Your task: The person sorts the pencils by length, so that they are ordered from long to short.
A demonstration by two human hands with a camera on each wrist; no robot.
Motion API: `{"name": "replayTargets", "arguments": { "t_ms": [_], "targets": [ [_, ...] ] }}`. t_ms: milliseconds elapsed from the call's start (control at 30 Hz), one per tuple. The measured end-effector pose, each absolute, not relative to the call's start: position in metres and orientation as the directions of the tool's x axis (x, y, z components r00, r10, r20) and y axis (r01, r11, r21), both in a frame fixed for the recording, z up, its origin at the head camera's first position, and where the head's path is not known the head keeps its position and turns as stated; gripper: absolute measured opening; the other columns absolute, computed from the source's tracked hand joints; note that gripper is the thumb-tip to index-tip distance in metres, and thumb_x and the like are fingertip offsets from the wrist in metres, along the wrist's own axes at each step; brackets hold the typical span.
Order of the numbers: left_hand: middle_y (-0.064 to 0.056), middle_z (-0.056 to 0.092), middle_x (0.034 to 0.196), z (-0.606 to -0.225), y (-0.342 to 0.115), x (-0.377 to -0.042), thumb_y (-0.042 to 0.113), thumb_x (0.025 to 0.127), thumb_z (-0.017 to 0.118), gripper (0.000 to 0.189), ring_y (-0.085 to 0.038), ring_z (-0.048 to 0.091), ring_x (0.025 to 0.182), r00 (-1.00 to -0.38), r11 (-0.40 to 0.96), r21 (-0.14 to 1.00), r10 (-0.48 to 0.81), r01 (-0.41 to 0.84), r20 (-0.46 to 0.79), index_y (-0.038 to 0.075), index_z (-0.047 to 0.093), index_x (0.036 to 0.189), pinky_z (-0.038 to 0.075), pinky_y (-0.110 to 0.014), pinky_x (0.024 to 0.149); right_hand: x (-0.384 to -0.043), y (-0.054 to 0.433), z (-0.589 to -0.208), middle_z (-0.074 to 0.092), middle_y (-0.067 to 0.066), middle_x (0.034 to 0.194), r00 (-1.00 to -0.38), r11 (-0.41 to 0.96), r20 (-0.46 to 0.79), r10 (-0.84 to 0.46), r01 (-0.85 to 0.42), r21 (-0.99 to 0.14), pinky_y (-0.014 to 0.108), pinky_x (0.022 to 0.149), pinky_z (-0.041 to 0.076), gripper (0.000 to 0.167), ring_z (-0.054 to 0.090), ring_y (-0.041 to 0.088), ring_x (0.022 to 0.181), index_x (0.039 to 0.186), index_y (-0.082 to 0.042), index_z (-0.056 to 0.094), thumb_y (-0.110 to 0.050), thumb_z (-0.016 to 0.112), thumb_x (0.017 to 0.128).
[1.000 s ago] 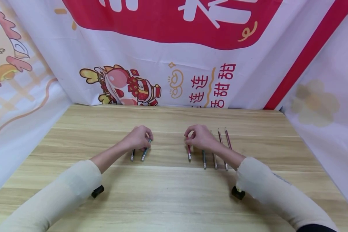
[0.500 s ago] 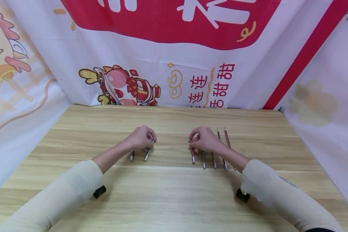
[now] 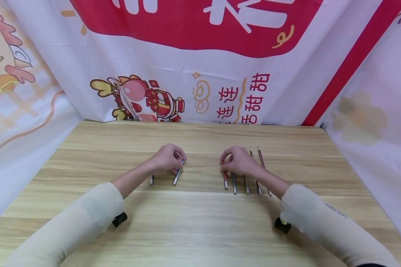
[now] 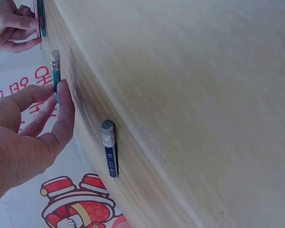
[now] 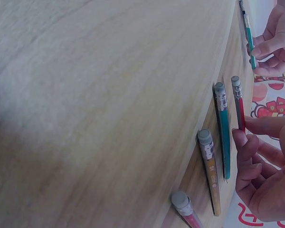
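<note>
My left hand [image 3: 168,158] pinches a green pencil [image 4: 56,71] between thumb and fingers, its eraser end toward me. To the left of that hand a dark blue pencil [image 4: 110,154] lies on the wooden table, partly hidden by the hand in the head view. My right hand [image 3: 239,161] pinches a red pencil [image 5: 241,107] near the left end of a row. Just right of it lie a teal pencil [image 5: 223,130] and a yellow-brown pencil [image 5: 211,178]. Farther right are two reddish pencils, one with its eraser [image 5: 182,202] close to the right wrist camera; my forearm partly covers them.
The wooden table [image 3: 194,226] ends at the back against a printed white and red cloth [image 3: 200,66]. More cloth hangs at the left [image 3: 26,122] and right [image 3: 364,155]. Small black devices [image 3: 119,219] sit under both sleeves.
My left hand has slid right with the green pencil, widening the gap from the dark blue one. My right hand has shifted right, bringing the red pencil closer to the teal one.
</note>
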State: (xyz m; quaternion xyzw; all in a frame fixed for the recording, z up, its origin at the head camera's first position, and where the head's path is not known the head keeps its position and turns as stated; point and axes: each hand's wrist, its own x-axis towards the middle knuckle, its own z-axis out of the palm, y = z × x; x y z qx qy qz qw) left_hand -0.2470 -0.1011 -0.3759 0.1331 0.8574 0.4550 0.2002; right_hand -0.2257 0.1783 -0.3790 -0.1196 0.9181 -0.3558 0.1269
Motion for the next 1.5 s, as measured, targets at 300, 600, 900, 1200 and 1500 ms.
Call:
{"name": "replayTargets", "arguments": {
  "t_ms": [300,600,900,1200,1500],
  "targets": [
    [-0.008,0.059,0.080,-0.373,-0.089,-0.247,-0.017,0.083,0.070,0.024,-0.015,0.059,0.061,-0.889,0.514,0.858,0.386,-0.013,-0.245,-0.012,0.069,0.107,0.061,-0.027,0.058,-0.226,0.183,-0.376,0.073,0.003,0.077,-0.936,0.734,-0.122,-0.330,-0.174,-0.656,0.026,0.061,0.051,0.019,0.066,0.014,0.069,0.100,-0.003,0.076,-0.009,0.085,0.085],
    [-0.009,0.060,0.080,-0.372,-0.081,-0.246,-0.017,0.084,0.071,0.026,-0.014,0.059,0.061,-0.882,0.465,0.885,0.404,-0.029,-0.241,-0.015,0.067,0.110,0.062,-0.026,0.060,-0.223,0.182,-0.379,0.072,0.003,0.078,-0.930,0.732,-0.151,-0.335,-0.156,-0.663,0.026,0.061,0.050,0.020,0.064,0.015,0.068,0.101,-0.004,0.077,-0.010,0.086,0.084],
    [-0.010,0.061,0.083,-0.373,-0.072,-0.247,-0.017,0.084,0.072,0.028,-0.016,0.061,0.065,-0.874,0.440,0.896,0.410,-0.061,-0.261,-0.014,0.067,0.111,0.064,-0.031,0.065,-0.222,0.183,-0.380,0.071,0.002,0.076,-0.929,0.736,-0.147,-0.340,-0.166,-0.656,0.025,0.059,0.046,0.019,0.062,0.014,0.067,0.100,-0.004,0.077,-0.011,0.086,0.085],
    [-0.010,0.061,0.083,-0.378,-0.063,-0.248,-0.020,0.084,0.070,0.029,-0.016,0.062,0.063,-0.866,0.413,0.907,0.419,-0.085,-0.272,-0.015,0.066,0.112,0.063,-0.028,0.062,-0.223,0.184,-0.381,0.070,0.003,0.075,-0.926,0.735,-0.142,-0.350,-0.177,-0.655,0.024,0.057,0.045,0.018,0.060,0.013,0.065,0.099,-0.003,0.077,-0.010,0.086,0.085],
    [-0.012,0.062,0.085,-0.377,-0.053,-0.247,-0.019,0.084,0.070,0.030,-0.018,0.063,0.066,-0.850,0.397,0.910,0.431,-0.121,-0.301,-0.014,0.066,0.112,0.064,-0.030,0.065,-0.221,0.184,-0.382,0.072,0.003,0.078,-0.922,0.736,-0.145,-0.359,-0.184,-0.652,0.024,0.059,0.047,0.015,0.062,0.013,0.068,0.098,-0.003,0.078,-0.009,0.085,0.086]
  ]
}}
